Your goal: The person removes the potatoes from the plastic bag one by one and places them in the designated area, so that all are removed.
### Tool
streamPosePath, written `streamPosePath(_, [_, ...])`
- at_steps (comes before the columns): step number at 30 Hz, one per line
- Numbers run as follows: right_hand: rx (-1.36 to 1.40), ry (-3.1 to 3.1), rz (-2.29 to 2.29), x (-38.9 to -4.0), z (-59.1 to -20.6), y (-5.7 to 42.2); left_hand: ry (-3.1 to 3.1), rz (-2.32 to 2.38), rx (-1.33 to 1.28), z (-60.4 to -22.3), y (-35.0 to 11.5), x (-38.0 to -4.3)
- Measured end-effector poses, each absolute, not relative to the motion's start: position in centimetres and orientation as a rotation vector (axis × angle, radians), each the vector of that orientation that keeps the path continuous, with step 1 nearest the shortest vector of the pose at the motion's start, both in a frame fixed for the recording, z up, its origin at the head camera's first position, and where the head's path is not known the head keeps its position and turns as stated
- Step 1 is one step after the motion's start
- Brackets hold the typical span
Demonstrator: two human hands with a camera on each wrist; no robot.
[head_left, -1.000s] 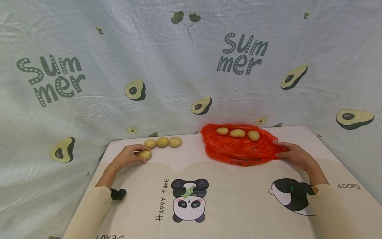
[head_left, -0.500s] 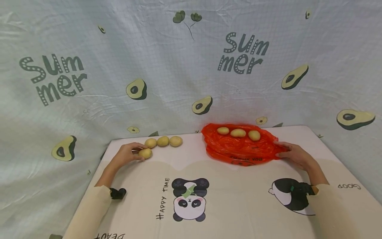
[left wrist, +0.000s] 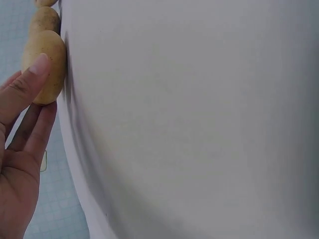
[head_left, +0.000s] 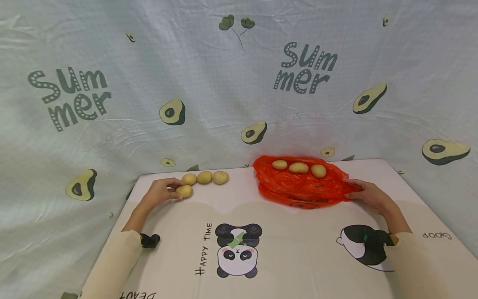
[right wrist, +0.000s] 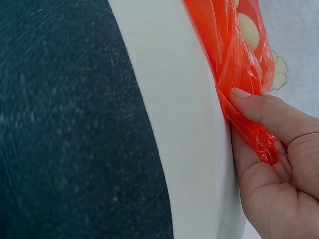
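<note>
At the left of the head view, my left hand (head_left: 158,193) holds a yellow potato (head_left: 185,191) between thumb and fingers. The left wrist view has the thumb across the near side of this potato (left wrist: 54,69). Just behind it, a row of three more potatoes (head_left: 204,177) lies on the table. A crumpled red plastic bag (head_left: 298,189) is spread at the back right, with three potatoes (head_left: 298,167) on its far part. My right hand (head_left: 373,198) pinches the bag's right edge; in the right wrist view red plastic (right wrist: 244,122) sits between thumb and fingers.
The table (head_left: 291,245) has a pale cloth with a printed panda (head_left: 237,251) and lettering. A light curtain (head_left: 209,74) with avocado prints hangs directly behind the table's back edge. Black wrist cameras (head_left: 150,241) are strapped to both forearms.
The potato in my left hand has shifted slightly right, and the fingers have opened a little around it. My right hand stays on the bag's edge. The head view has shifted slightly.
</note>
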State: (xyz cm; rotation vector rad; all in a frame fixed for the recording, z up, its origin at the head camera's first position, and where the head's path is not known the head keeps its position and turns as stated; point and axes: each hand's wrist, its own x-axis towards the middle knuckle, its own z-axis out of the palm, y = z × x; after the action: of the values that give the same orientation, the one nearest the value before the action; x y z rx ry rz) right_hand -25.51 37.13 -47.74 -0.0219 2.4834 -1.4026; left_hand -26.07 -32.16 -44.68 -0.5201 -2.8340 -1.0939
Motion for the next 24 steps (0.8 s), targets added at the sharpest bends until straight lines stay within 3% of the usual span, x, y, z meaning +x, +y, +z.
streamPosePath(13, [-0.024,2.479,-1.417,-25.5,-48.2,37.5,-2.847,-1.092,-0.556,-44.2,-31.5,-25.6])
streamPosePath(24, [-0.023,2.494,-1.413,-25.3,-47.8,37.2,-2.781,-0.969,-0.737,-41.5,-25.7,-24.1])
